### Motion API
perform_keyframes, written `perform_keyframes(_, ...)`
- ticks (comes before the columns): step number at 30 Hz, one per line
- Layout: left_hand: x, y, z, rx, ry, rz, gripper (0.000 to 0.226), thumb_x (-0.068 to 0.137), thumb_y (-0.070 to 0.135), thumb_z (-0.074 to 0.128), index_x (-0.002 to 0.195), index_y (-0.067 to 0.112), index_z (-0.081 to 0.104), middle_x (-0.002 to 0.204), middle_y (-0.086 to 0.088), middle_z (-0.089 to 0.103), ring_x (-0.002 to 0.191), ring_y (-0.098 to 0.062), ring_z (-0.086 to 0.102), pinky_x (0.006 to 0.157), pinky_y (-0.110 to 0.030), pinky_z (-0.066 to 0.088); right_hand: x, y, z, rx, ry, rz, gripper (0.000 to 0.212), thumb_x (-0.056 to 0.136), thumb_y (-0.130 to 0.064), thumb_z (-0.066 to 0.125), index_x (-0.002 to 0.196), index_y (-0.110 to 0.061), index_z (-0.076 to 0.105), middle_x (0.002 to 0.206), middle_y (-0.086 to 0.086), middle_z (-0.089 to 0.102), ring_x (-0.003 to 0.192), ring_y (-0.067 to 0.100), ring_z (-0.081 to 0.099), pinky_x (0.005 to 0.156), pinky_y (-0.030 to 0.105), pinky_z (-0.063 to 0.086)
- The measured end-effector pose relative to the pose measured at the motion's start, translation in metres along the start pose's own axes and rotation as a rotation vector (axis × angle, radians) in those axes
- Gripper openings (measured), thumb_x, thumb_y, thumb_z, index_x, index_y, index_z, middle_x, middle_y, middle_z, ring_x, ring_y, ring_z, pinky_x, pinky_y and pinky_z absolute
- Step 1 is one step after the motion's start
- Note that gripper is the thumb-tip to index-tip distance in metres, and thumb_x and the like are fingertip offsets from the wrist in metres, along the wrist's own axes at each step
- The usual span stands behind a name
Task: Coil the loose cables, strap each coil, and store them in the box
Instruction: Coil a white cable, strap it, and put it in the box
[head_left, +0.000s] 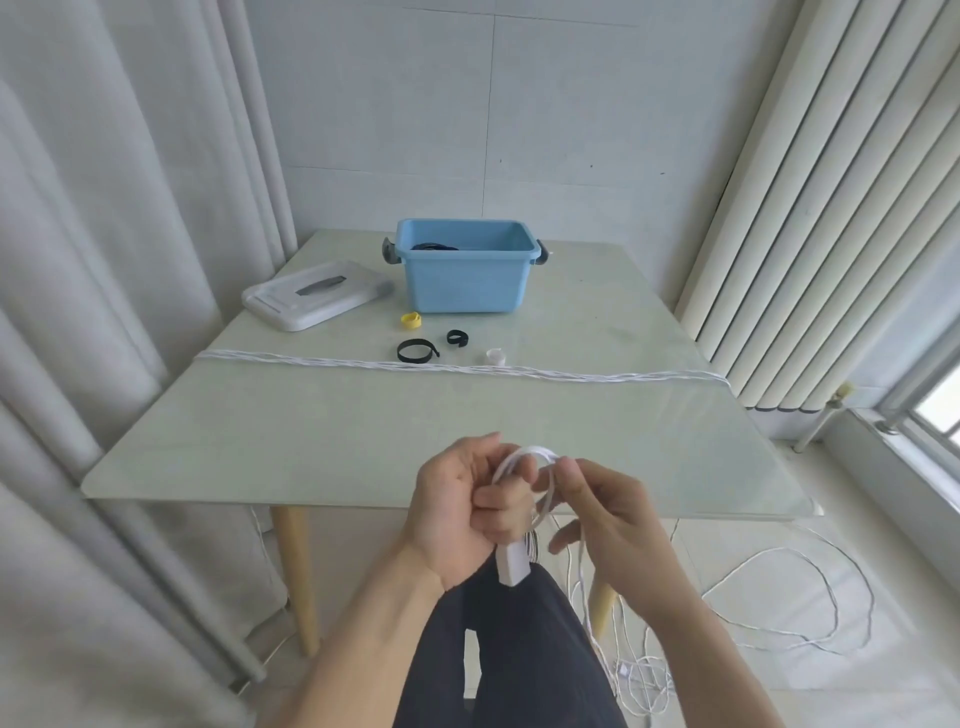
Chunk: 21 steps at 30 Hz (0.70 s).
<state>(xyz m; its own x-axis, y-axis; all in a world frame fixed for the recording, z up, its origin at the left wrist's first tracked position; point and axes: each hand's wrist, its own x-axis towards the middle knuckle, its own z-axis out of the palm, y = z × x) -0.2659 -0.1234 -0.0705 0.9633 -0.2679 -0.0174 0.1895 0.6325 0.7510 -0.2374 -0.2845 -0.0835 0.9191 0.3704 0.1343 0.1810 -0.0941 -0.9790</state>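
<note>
At the near edge of the pale green glass desk (260, 441), the left hand (462, 509) grips a coil of thin white cable (524, 457) with its white rectangular plug (511, 566) hanging below. The right hand (618, 525) pinches the loop with curled fingers. The open light-blue plastic box (462, 280) stands near the far edge. No writing is legible.

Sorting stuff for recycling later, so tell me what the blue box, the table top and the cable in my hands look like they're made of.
Blue box: likely moulded plastic, smooth matte walls. Table top: probably glass or glossy stone, pale green, showing window reflections. White cable: apparently plastic-sheathed, smooth, bending easily into loops.
</note>
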Motion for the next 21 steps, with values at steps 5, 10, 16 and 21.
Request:
perform_keyframes(5,0.0,-0.006,-0.006,0.043,0.099,0.058,0.025,0.097,0.025,0.05,0.079,0.01,0.059,0.057,0.004,0.022,0.05,-0.014,0.021,0.052,-0.027,0.019,0.004,-0.008,0.014,0.246,0.145,0.034,0.042,0.1,-0.032,0.047,0.077,0.001,0.062,0.065,0.006,0.057,0.062,0.02,0.055,0.058,0.029,0.051)
perform_keyframes(10,-0.002,-0.01,-0.01,0.086,0.018,0.101,0.023,0.098,0.024,0.047,0.086,0.009,0.059,0.063,-0.002,0.039,0.061,-0.02,0.044,0.066,-0.029,0.038,0.012,-0.021,0.017,0.602,0.157,0.216,0.042,0.103,-0.029,0.05,0.068,-0.007,0.059,0.052,-0.005,0.019,0.048,0.019,0.022,0.051,0.029,0.03)
perform_keyframes(16,-0.003,-0.008,-0.006,-0.161,0.074,0.153,0.019,0.091,0.015,0.049,0.075,0.012,0.059,0.054,0.006,0.022,0.045,-0.011,0.013,0.045,-0.024,0.018,0.015,-0.032,0.015,0.657,-0.022,0.284,0.03,0.092,-0.027,0.059,0.071,-0.006,0.065,0.058,-0.004,0.01,0.048,0.012,0.008,0.047,0.026,0.011)
perform_keyframes(21,-0.001,-0.006,-0.004,-0.195,0.124,0.174,0.032,0.099,0.03,0.042,0.076,0.014,0.056,0.048,0.008,0.026,0.038,-0.006,0.018,0.041,-0.021,0.016,0.018,-0.027,0.02,0.622,-0.021,0.218,0.034,0.1,-0.029,0.051,0.087,-0.001,0.066,0.051,-0.004,0.021,0.043,0.011,0.018,0.045,0.023,0.022)
